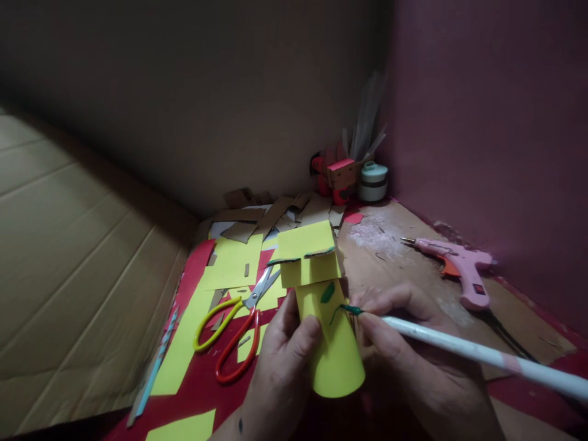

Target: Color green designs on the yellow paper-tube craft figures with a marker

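A yellow paper figure (pixel 337 361) with a cone-shaped body and a boxy head (pixel 305 242) stands tilted between my hands. Dark green strips edge two flaps on the head, and a green leaf-like mark and a thin green line show on the body. My left hand (pixel 289 349) is wrapped round the body from the left. My right hand (pixel 408 337) pinches a white-handled paintbrush (pixel 459 347), its green-wetted tip touching the body at the thin line. Scissors (pixel 250 301) with one yellow and one red handle lie left of my left hand.
A pink glue gun (pixel 459 263) lies at the right, its cord running toward me. Yellow paper sheets (pixel 184 349), a pencil (pixel 158 361) and cardboard scraps (pixel 275 214) cover the left and back. A lidded pot (pixel 373 182) and small box-headed figure (pixel 340 174) stand in the corner.
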The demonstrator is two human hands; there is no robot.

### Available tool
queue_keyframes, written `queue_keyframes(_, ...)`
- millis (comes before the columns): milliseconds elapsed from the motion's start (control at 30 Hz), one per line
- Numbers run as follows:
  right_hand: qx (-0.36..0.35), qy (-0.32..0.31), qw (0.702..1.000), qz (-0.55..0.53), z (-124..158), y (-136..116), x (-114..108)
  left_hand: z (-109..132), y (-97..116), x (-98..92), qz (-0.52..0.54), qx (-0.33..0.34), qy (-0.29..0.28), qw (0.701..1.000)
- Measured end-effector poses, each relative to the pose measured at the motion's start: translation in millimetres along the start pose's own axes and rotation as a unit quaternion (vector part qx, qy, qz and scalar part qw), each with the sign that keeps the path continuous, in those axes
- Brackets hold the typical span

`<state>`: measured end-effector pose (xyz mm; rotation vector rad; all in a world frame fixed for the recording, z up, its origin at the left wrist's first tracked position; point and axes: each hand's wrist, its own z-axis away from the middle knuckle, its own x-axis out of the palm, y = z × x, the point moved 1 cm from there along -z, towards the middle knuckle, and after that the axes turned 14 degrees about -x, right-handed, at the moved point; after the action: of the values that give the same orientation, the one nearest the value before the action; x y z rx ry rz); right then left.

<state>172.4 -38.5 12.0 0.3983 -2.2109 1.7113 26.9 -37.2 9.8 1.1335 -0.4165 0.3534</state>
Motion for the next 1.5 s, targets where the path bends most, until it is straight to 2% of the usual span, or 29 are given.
queue_keyframes(100, -0.012, -0.007, 1.000, 0.016, -2, 2, -3, -3, -2, -4.3, -0.008, 0.011, -0.013, 1.000)
queue_keyframes(233, -0.086, -0.042, 0.994, 0.048, -7, 7, -11, -4, -3, -9.4, -0.017, 0.003, -0.019, 1.000)
queue_keyframes(400, -0.156, -0.051, 0.986, 0.021, -9, 11, -16, 0, 0, -3.4, -0.012, -0.008, -0.016, 1.000)
queue_keyframes(567, -0.145, -0.098, 0.984, -0.029, -6, 12, -13, 3, 1, 3.6, 0.014, -0.004, 0.002, 1.000)
queue_keyframes(900, -0.158, -0.178, 0.971, -0.005, -4, 10, -10, 3, 1, -1.0, -0.008, -0.006, 0.005, 1.000)
queue_keyframes(1133, -0.165, -0.194, 0.967, 0.012, -5, 8, -9, 2, 1, -0.8, -0.004, 0.000, -0.014, 1.000)
queue_keyframes(1500, -0.139, -0.189, 0.972, -0.011, -2, 11, -9, 3, 1, -0.4, -0.010, -0.003, -0.012, 1.000)
